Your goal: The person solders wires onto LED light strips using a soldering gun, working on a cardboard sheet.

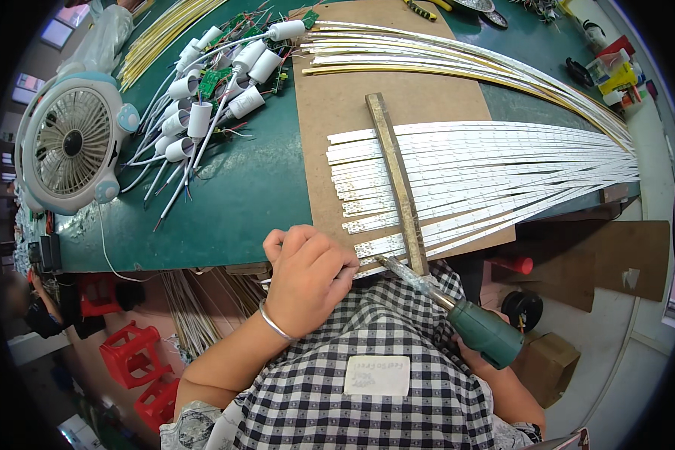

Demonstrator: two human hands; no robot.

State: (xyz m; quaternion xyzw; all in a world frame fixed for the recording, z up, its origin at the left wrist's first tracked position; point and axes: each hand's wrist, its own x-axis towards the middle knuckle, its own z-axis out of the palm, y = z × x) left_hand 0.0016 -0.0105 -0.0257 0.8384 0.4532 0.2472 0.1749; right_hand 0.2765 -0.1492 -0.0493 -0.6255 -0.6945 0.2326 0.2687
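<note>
My right hand, mostly hidden behind the tool, grips a soldering iron by its green handle. The iron's metal tip reaches the left end of one of the nearest white LED strips. Close to those same ends, my left hand is closed with its fingers pinched; what they hold, if anything, is hidden. Across the fanned row of strips lies a worn bar, which rests on them near their left ends. Beneath them is a brown board.
A second bundle of strips lies farther back. White cylinders with cables and green circuit boards are heaped at the left, beside a fan. Red stools stand below the green table. A cardboard box sits at the lower right.
</note>
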